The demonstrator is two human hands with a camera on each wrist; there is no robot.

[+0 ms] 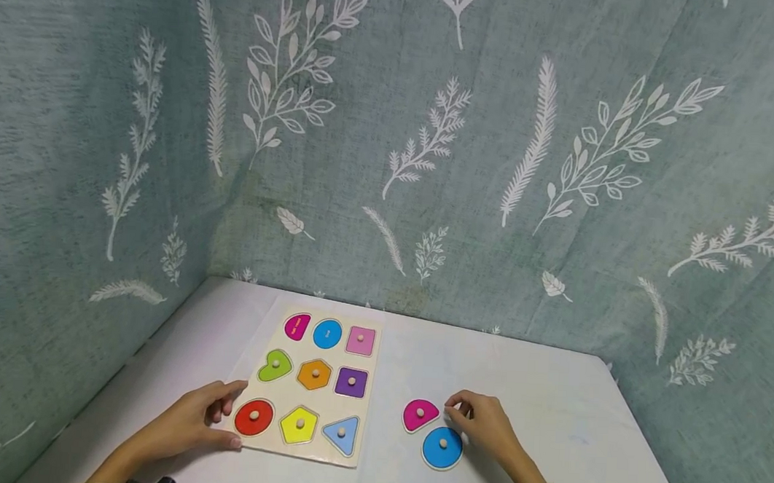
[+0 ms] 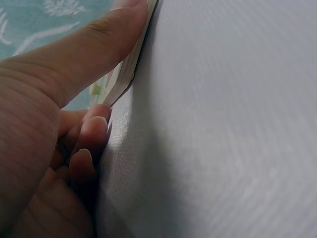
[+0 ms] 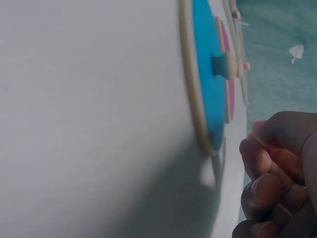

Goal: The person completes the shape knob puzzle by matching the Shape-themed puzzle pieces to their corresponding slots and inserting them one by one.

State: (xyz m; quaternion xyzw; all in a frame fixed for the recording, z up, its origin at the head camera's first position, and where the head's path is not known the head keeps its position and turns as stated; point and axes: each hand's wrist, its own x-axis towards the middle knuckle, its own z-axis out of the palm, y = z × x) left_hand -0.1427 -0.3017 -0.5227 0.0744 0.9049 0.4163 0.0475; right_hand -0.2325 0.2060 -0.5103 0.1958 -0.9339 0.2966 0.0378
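A wooden knob puzzle board (image 1: 323,453) lies flat on the table at centre left. Its inset shapes include a red circle (image 1: 244,425), a yellow pentagon (image 1: 291,433), and a blue triangle (image 1: 348,442). My left hand (image 1: 187,417) holds the board by its near left corner, with the thumb (image 2: 106,42) along the edge. To the right lie a magenta semicircle piece (image 1: 412,421) and a blue circle piece (image 1: 440,459), knobs up. Just beside them is my right hand (image 1: 488,422), fingers loosely curled, thumb near the index fingertip, nothing seen between them.
At the board's top left, the semicircle recess (image 1: 298,326) and circle recess (image 1: 327,333) show printed words and no knobs. The white table (image 1: 550,396) ends at green leaf-patterned cloth (image 1: 465,260) behind and on the left.
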